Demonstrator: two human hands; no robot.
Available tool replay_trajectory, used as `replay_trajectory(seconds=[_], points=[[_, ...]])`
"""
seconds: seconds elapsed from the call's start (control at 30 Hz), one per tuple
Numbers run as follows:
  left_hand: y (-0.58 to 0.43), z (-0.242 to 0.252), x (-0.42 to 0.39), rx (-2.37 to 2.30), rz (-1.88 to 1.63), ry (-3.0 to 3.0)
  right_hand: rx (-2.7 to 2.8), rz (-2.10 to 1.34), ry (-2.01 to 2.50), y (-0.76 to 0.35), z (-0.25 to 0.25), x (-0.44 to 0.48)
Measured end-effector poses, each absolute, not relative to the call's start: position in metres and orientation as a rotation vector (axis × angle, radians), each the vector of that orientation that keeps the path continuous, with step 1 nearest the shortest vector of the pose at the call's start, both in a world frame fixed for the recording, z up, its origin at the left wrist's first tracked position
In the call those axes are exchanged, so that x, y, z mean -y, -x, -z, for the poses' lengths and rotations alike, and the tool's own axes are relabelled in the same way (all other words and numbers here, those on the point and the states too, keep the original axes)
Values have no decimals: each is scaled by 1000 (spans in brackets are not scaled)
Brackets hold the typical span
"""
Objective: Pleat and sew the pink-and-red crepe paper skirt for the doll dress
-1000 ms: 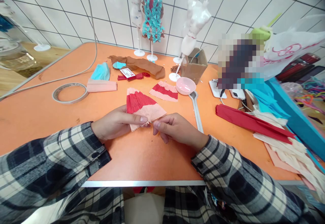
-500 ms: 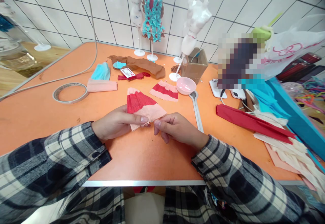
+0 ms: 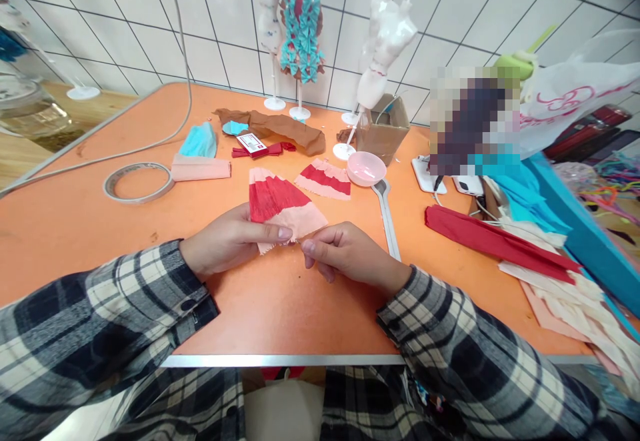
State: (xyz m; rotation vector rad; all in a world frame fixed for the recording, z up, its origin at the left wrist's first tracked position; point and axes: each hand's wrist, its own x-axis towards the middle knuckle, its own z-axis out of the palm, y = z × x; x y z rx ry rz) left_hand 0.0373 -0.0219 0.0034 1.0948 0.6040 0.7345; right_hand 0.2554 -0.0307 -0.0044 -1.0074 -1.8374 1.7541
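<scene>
Between thumb and fingers, my left hand (image 3: 225, 239) holds a fan-shaped piece of crepe paper (image 3: 275, 202), pink with a red band and finely pleated. My right hand (image 3: 345, 249) is closed in a pinch at the paper's lower right edge; whether it grips the edge or something tiny is hidden by the fingers. Just beyond the hands lies a second pink-and-red crepe paper piece (image 3: 326, 179), flat on the table. A pink bowl (image 3: 367, 169) stands behind my right hand, with a grey long-handled tool (image 3: 386, 217) beside it.
A tape roll (image 3: 139, 183) and a folded pink paper strip (image 3: 203, 168) lie to the left. Brown crepe paper (image 3: 280, 129), small mannequins (image 3: 301, 34) and a cardboard box (image 3: 384, 131) stand or lie at the back. Red crepe paper (image 3: 500, 241) is on the right.
The fan-shaped paper has shifted very slightly in my left hand, its top edge a little higher. My right fingers have moved slightly left along its lower edge.
</scene>
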Motion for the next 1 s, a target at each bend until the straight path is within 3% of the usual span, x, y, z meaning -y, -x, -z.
replay_trajectory(seconds=[1.0], points=[[-35,3,21,-668,-832,-1030,1733,-1786,1044,-254,8,32]])
